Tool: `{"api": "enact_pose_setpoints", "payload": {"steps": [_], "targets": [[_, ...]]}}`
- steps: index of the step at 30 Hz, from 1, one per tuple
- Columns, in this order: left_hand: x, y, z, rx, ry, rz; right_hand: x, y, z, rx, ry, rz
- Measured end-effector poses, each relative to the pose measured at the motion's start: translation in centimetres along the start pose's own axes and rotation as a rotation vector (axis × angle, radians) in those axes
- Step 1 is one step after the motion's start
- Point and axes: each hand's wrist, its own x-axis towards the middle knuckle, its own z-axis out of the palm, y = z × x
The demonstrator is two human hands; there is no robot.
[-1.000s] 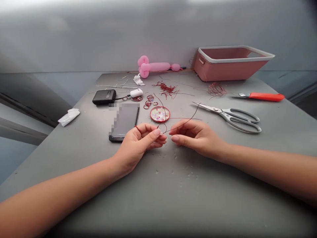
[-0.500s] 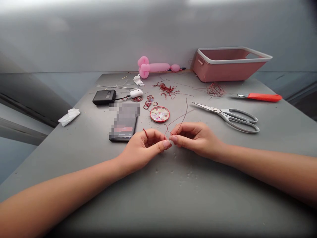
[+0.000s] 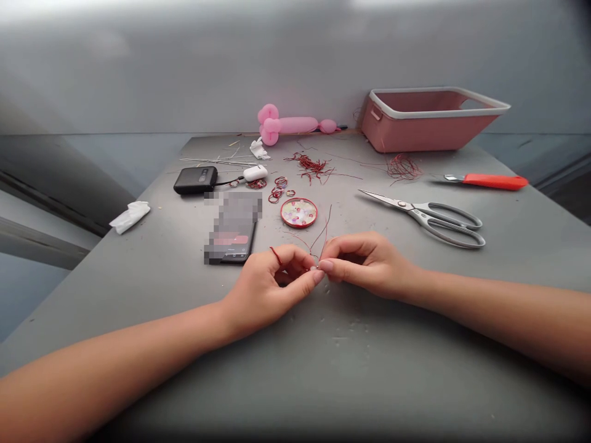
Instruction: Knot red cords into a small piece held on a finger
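Note:
Thin dark red wire (image 3: 320,234) rises in loose strands from between my fingertips. My left hand (image 3: 282,277) pinches its lower part, where a small pale bead seems to sit at the fingertips. A red ring of wire is around a finger of that hand. My right hand (image 3: 362,261) is closed too, thumb and forefinger pinching the wire right beside the left fingertips. Just beyond the hands lies a round, red-rimmed dish (image 3: 299,213) of small beads. Finished-looking red wire rings (image 3: 277,192) lie behind it.
Scissors (image 3: 420,215) and a red-handled cutter (image 3: 489,181) lie at right, a phone (image 3: 233,227) at left. Farther back are a power bank (image 3: 195,179), a white earphone case (image 3: 255,173), red wire scraps (image 3: 310,165), a wire coil (image 3: 402,167), a pink balloon (image 3: 295,125) and a pink bin (image 3: 415,132).
My hands have come closer together and slightly lower. The wire strands have shifted, standing shorter and more bunched above the fingertips.

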Motion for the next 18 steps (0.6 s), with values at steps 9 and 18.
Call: {"api": "enact_pose_setpoints", "payload": {"steps": [9,18], "targets": [[0.0,0.3,-0.4,0.170,-0.034,0.056,-1.1,1.2,-0.3,-0.909,0.488,-0.918],[-0.1,0.5,-0.3,0.243,-0.072,0.123,-0.7,1.8,-0.3,-1.178,0.335,-0.974]]}}
